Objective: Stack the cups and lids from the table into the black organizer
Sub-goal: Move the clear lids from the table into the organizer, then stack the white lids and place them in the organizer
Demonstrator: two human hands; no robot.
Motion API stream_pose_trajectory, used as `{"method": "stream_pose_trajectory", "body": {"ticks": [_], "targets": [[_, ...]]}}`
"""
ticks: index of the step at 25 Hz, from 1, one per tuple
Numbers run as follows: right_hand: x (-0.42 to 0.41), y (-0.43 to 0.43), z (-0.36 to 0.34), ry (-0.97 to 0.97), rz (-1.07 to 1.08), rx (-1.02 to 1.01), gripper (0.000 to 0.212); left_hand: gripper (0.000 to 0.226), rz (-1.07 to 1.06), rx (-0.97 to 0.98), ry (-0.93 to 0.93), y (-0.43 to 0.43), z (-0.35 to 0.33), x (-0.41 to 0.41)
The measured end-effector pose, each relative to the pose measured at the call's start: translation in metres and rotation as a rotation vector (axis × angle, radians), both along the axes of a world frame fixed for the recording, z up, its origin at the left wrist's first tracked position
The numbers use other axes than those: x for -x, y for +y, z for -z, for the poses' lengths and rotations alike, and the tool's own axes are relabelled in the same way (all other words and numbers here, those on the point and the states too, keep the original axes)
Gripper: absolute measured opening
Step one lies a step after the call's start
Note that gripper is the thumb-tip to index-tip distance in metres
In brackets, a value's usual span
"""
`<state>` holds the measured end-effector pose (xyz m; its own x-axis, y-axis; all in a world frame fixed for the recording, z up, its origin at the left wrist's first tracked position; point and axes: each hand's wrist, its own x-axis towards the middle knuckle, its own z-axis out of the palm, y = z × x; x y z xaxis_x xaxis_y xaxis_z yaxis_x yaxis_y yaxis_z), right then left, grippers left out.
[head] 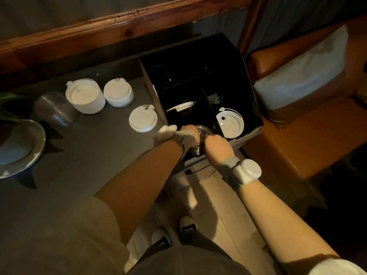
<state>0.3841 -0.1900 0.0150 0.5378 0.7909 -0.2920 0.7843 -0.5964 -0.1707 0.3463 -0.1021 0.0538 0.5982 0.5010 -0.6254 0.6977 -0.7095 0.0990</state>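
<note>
The black organizer (228, 62) stands at the table's right end. My left hand (189, 133) and my right hand (217, 144) both grip a stack of clear plastic cups (202, 133) at the organizer's front middle slot. White lids (230, 124) stand in its front right compartment, and another white lid (180, 107) leans in the left one. On the table lie a single white lid (143, 118), two stacks of white lids (86, 97) (118, 92), and a clear stack of dome lids (54, 110) on its side.
A grey plate (21, 147) and a plant (8, 108) sit at the table's left edge. A wooden beam (119, 26) runs along the back. An orange padded seat (297, 135) with a white cloth stands right of the organizer. Tiled floor and my shoes lie below.
</note>
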Motion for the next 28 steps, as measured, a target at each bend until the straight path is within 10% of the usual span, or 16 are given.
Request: {"method": "stream_pose_trajectory", "body": {"ticks": [11,16,28], "targets": [[0.006,0.018,-0.044,-0.183,-0.102,-0.488,0.026,0.042,0.161,-0.196,-0.617,0.030,-0.034,0.073],[0.036,0.068,-0.075,-0.223,-0.302,-0.615,0.020,0.038,0.084,-0.402,-0.538,0.075,-0.050,0.121],[0.063,0.185,-0.015,0.048,-0.224,-0.005,0.058,0.057,-0.015,-0.432,-0.232,0.185,-0.008,0.110]]}}
